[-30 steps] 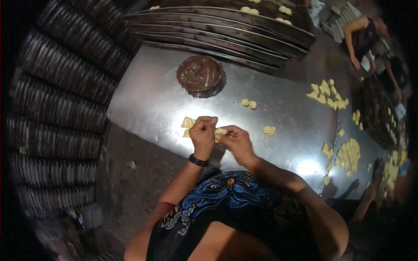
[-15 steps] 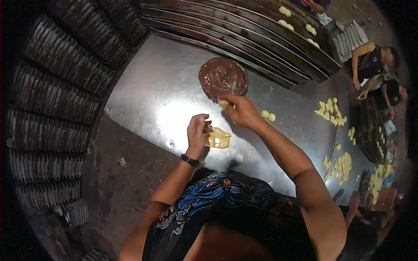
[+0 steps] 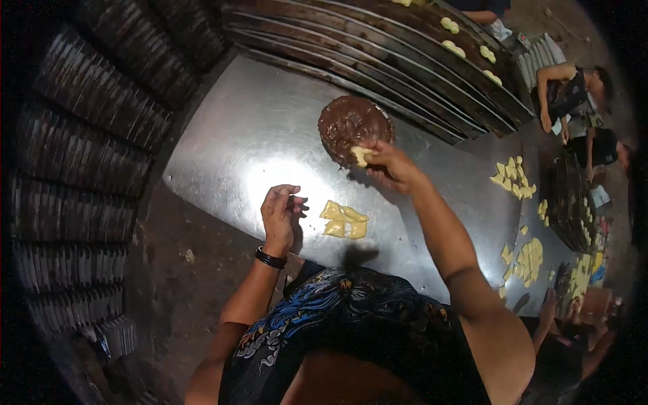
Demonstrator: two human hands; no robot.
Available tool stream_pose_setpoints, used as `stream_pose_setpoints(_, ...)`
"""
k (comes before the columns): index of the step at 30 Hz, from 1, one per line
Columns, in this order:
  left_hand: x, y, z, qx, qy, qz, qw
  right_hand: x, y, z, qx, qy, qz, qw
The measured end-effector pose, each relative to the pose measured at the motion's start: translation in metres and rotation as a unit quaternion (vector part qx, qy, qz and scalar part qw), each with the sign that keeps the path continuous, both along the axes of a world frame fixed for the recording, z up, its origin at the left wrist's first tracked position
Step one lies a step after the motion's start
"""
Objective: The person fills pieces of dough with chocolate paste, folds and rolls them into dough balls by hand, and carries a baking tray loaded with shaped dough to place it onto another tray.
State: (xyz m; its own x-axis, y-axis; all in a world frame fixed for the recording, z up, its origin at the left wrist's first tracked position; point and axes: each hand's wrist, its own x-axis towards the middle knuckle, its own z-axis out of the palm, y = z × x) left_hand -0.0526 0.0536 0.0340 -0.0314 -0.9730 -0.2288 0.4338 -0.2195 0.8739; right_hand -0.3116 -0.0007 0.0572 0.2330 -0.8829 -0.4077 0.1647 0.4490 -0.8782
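My right hand (image 3: 393, 167) pinches a small piece of yellow dough (image 3: 362, 156) at the near edge of a round mass of glossy brown paste (image 3: 351, 123), which looks like chocolate. My left hand (image 3: 279, 210) is raised over the metal table with nothing in it, fingers apart and slightly curled. To its right lies flattened yellow dough (image 3: 345, 213) in soft strips, with a small whitish patch on the nearer part. A dark band circles my left wrist.
Dark metal trays (image 3: 378, 67) are stacked along the table's far side, some dough balls (image 3: 453, 48) on the top one. More dough pieces (image 3: 530, 260) lie on the table (image 3: 223, 128) at right. Co-workers (image 3: 563, 91) are at the far right. Tray racks (image 3: 74, 155) line the left.
My left hand has drawn left, away from the flattened dough. My right hand, still pinching dough, has shifted slightly right and up. Two dough balls beside my right forearm no longer show.
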Motion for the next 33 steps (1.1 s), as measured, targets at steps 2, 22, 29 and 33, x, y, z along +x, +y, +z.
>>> stream_pose_setpoints(2,-0.022,-0.006,0.015,-0.013,0.002,-0.043,0.999,-0.013,0.029,-0.007,0.044,-0.229,-0.06,0.971)
stream_pose_setpoints(22,-0.185,0.099,-0.006,0.043,-0.049,-0.318,0.946,-0.12,0.216,-0.027,0.053,-0.041,-0.111,0.992)
stream_pose_setpoints(29,-0.182,0.104,0.005,-0.273,-0.289,-0.257,0.881,-0.096,0.189,-0.011,-0.342,0.355,-0.028,0.87)
stream_pose_setpoints(33,-0.183,0.107,0.008,-0.203,-0.156,-0.271,0.928,-0.08,0.209,-0.013,-0.318,0.31,-0.195,0.875)
